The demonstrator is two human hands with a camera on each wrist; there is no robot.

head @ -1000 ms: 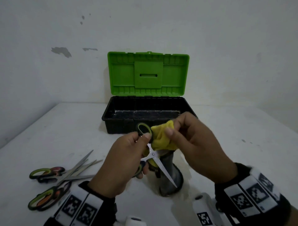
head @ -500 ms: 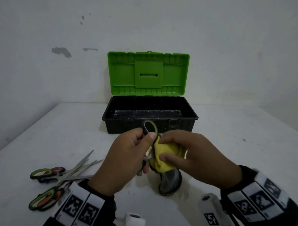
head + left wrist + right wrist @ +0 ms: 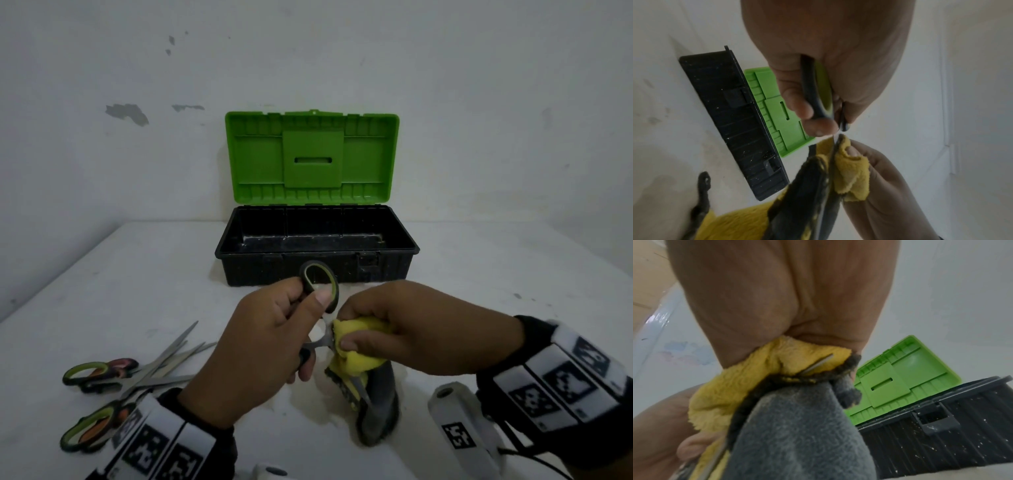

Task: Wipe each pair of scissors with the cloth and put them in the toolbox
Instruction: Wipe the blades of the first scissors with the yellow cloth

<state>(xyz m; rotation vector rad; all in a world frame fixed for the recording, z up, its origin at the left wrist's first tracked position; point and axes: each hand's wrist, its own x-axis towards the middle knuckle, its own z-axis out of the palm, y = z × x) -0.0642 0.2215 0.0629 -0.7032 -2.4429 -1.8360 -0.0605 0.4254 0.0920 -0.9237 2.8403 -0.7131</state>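
Observation:
My left hand [image 3: 274, 339] grips a pair of scissors [image 3: 320, 284] by its black-and-green handles, blades pointing down toward me. My right hand [image 3: 404, 329] pinches the yellow-and-grey cloth [image 3: 359, 356] around the blades just below the pivot. The cloth's grey end [image 3: 380, 411] hangs down to the table. In the left wrist view the scissors handle [image 3: 818, 91] sits between my fingers and the cloth [image 3: 853, 170] is folded round the blade. In the right wrist view a strip of blade [image 3: 818, 364] shows through the cloth [image 3: 760, 378]. The black toolbox [image 3: 317, 251] stands open behind, green lid [image 3: 311, 157] upright.
Other scissors [image 3: 102, 371] with green and orange handles lie in a loose pile at the table's left front, another pair [image 3: 89, 431] nearest me. The wall rises right behind the toolbox. The white tabletop [image 3: 496, 274] stretches to the right.
My right hand slid the cloth from the handle end down along the blades toward me. The left hand kept hold of the handles and shifted slightly.

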